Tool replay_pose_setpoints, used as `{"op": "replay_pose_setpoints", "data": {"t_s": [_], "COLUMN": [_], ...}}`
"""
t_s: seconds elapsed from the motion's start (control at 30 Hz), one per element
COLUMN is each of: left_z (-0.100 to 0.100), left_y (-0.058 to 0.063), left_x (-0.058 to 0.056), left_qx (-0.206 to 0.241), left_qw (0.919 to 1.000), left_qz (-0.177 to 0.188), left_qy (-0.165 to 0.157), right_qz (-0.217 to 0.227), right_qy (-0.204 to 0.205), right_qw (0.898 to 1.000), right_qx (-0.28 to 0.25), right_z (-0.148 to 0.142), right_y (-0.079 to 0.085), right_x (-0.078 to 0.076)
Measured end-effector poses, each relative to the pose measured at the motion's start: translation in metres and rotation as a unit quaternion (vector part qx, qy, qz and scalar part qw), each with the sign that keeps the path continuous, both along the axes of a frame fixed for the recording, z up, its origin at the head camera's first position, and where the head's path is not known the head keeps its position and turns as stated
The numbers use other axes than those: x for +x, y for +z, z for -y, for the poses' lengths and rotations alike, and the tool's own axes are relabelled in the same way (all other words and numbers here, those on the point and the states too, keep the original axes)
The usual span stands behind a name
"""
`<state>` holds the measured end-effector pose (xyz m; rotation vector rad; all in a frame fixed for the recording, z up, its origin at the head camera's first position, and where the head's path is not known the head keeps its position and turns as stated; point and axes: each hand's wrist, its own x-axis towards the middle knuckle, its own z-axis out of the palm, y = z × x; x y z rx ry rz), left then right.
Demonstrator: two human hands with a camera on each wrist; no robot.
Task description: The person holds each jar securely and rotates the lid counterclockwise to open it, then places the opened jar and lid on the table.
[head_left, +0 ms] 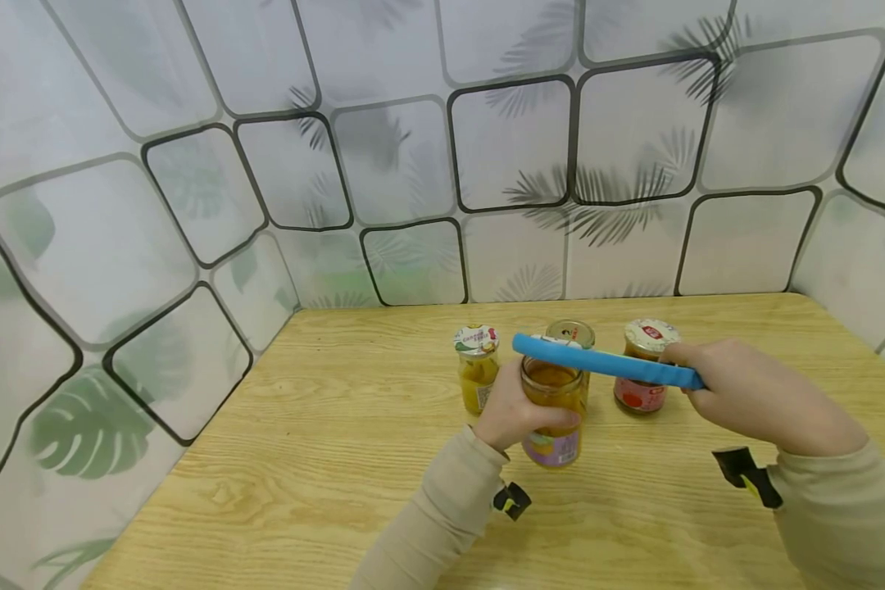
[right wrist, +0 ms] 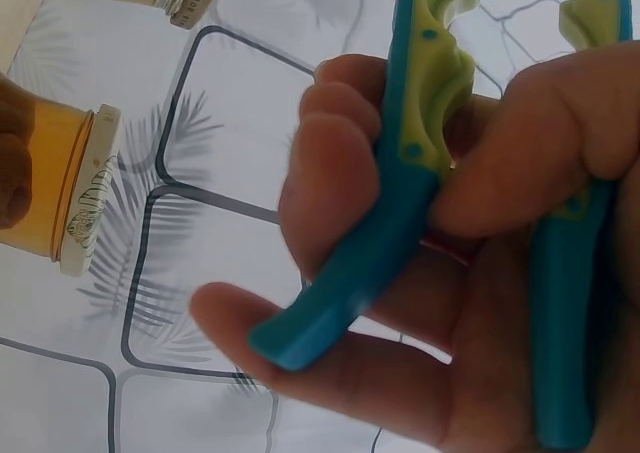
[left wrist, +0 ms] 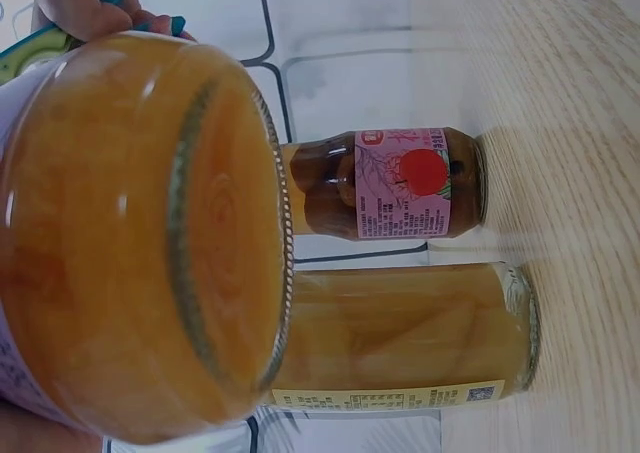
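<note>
My left hand grips a glass jar of orange fruit with a purple label. In the left wrist view the jar's base shows, raised above the table. A blue jar opener with green toothed inner edges lies across the jar's top in the head view and hides most of its lid. My right hand holds the opener by its blue handles. In the right wrist view, fingers curl around one handle, and the two handles stand apart.
Behind stand a yellow fruit jar on the left, a tall gold-lidded jar in the middle, and a red-labelled jar of dark fruit on the right. A patterned curtain borders the wooden table.
</note>
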<state>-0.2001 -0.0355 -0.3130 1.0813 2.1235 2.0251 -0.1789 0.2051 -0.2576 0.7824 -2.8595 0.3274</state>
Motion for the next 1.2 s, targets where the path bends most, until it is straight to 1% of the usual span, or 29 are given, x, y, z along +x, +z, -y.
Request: {"op": "replay_pose_setpoints", "data": {"t_s": [0.27,0.53,0.93,1.2], "left_z": [-0.0002,0.0006,-0.0002,0.0011], "left_y": [-0.0021,-0.0033,-0.0019,-0.0025], "left_x": [-0.0021,-0.0040,-0.0030,-0.0046], "left_qx": [0.002,-0.021,-0.008,-0.013], "left_qw": [1.0000,0.9997,0.9999,0.9999], "left_qz": [0.001,-0.011,-0.001,-0.005], "left_qy": [0.002,0.008,0.012,0.007], "right_qz": [0.011,0.020,0.013,0.016], "right_qy": [-0.001,-0.011,-0.006,-0.010], "right_qw": [1.000,1.000,1.000,1.000], "right_qx": [-0.001,-0.002,0.005,0.007], "right_z": [-0.0010,-0.0024,-0.0020,-0.0020], "right_y": [-0.0015,-0.0014,-0.0019,-0.0024], "right_x": [-0.0009,-0.0015,-0.0009,-0.0008]}}
